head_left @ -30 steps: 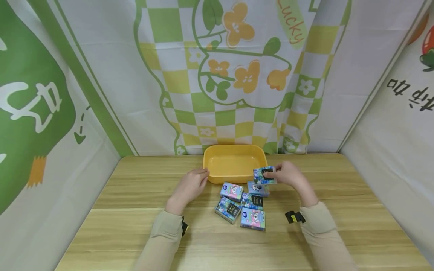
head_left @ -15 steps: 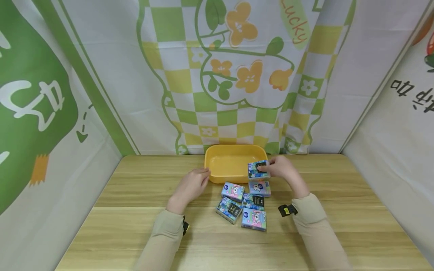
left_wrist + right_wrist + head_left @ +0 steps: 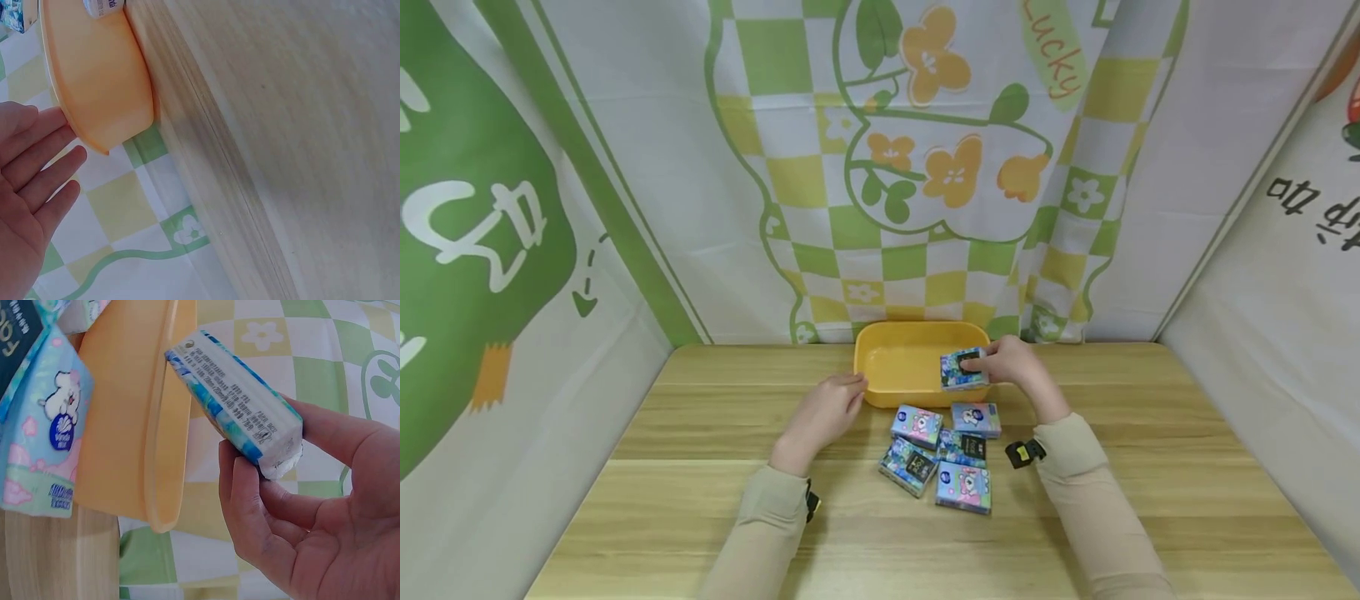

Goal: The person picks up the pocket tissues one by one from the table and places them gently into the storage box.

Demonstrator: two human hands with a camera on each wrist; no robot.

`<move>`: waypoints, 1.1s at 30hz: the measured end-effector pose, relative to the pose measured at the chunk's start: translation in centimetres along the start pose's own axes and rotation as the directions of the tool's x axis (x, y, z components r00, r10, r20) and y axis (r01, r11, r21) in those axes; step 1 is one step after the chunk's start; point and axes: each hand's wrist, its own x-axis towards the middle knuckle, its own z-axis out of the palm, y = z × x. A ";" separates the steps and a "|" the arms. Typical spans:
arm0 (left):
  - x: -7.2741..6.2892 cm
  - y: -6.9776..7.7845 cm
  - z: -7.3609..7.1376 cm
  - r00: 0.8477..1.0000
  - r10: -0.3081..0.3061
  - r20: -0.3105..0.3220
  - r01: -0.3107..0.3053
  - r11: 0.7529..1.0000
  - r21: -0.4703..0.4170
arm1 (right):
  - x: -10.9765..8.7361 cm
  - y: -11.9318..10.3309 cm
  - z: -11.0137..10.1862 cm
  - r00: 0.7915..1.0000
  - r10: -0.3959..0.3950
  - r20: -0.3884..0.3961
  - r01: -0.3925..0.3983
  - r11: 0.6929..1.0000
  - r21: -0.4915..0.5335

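Note:
My right hand [image 3: 1017, 365] pinches a blue floral tissue pack [image 3: 962, 369] with a black label, thumb on top. The pack overlaps the right front of a yellow plastic basin [image 3: 887, 399]; in the right wrist view, the pack's printed side [image 3: 231, 394] is seen beside the basin's rim [image 3: 164, 456]. My left hand [image 3: 822, 412] touches the basin's left front corner with its fingertips, fingers fairly straight in the left wrist view. In front of the basin lie more tissue packs: pink-and-blue cartoon ones [image 3: 964, 487] and dark-labelled floral ones [image 3: 908, 467], some overlapping.
The wooden table [image 3: 700, 517] ends just behind the basin, against a green-and-yellow checked curtain [image 3: 902, 262]. Printed cloth walls stand at both sides. A black strap [image 3: 1026, 452] hangs at the right sleeve.
My right hand has carried the floral tissue pack left and away from me, from above the loose packs to over the basin's right front. The left hand stays at the basin's corner.

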 end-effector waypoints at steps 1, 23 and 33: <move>0.0 0.0 0.0 1.000 -0.001 0.000 0.001 1.000 0.001 | 0.1 -0.1 0.1 1.000 -0.003 0.004 0.003 1.000 -0.006; -0.1 0.0 0.0 1.000 0.014 -0.016 -0.014 1.000 0.003 | 3.6 -3.6 1.5 1.000 0.013 0.022 -0.012 1.000 -0.020; 0.0 0.0 0.1 1.000 0.004 -0.013 -0.004 1.000 0.003 | 5.0 -4.7 2.3 0.997 -0.053 0.055 0.048 0.995 0.092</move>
